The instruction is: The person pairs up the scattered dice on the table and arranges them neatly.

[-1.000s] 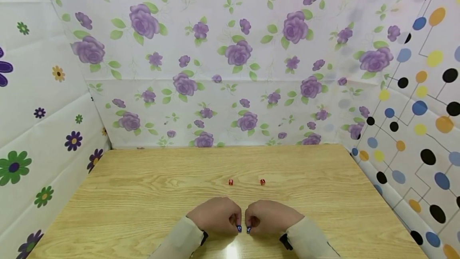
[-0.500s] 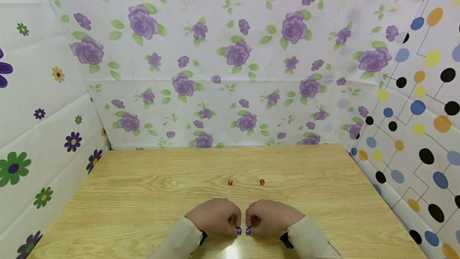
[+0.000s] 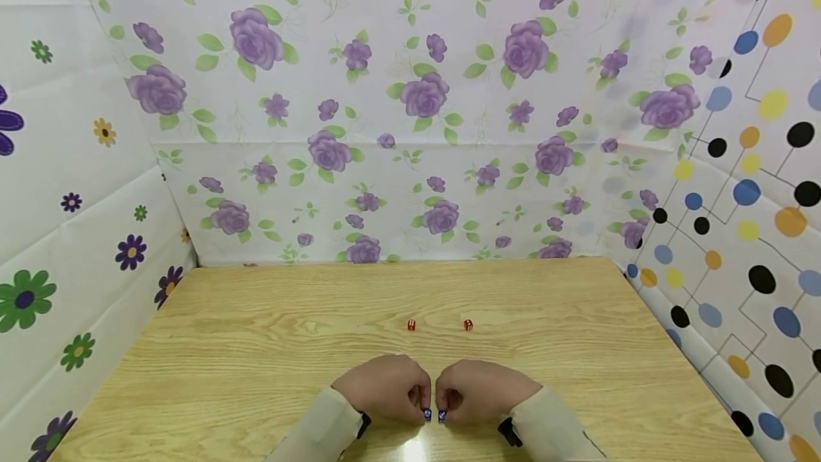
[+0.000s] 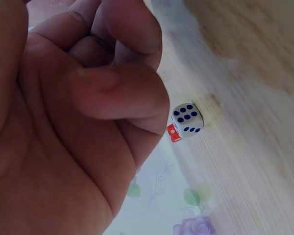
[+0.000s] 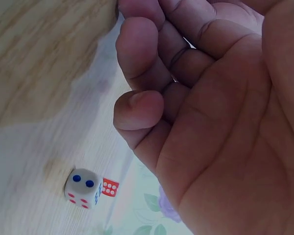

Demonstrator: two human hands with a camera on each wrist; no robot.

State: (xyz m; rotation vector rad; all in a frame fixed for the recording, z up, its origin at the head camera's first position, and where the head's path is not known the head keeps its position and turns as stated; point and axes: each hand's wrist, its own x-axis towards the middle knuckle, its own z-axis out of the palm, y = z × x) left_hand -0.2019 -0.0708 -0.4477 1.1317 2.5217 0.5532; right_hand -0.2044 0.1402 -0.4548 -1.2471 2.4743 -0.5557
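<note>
My left hand (image 3: 388,387) pinches a small blue die (image 3: 427,414) between thumb and fingertips, low over the near part of the table. Facing it, my right hand (image 3: 486,389) pinches a second blue die (image 3: 442,416) the same way. A narrow gap separates the two dice. In the left wrist view, curled fingers (image 4: 132,93) hide the held die, and a white die (image 4: 187,117) with dark blue pips sits past them. The right wrist view shows another white die (image 5: 82,187) with blue and red pips. In the head view both hands cover these white dice.
Two red dice, one on the left (image 3: 412,325) and one on the right (image 3: 468,324), lie beyond my hands on the wood-grain table (image 3: 256,298). Behind the table hangs a rose-patterned cloth (image 3: 385,184). Patterned cloths also line the left and right sides.
Both hands have shifted slightly toward the near edge with the blue dice. The right one has also come a little left, narrowing the gap. The red dice stay put.
</note>
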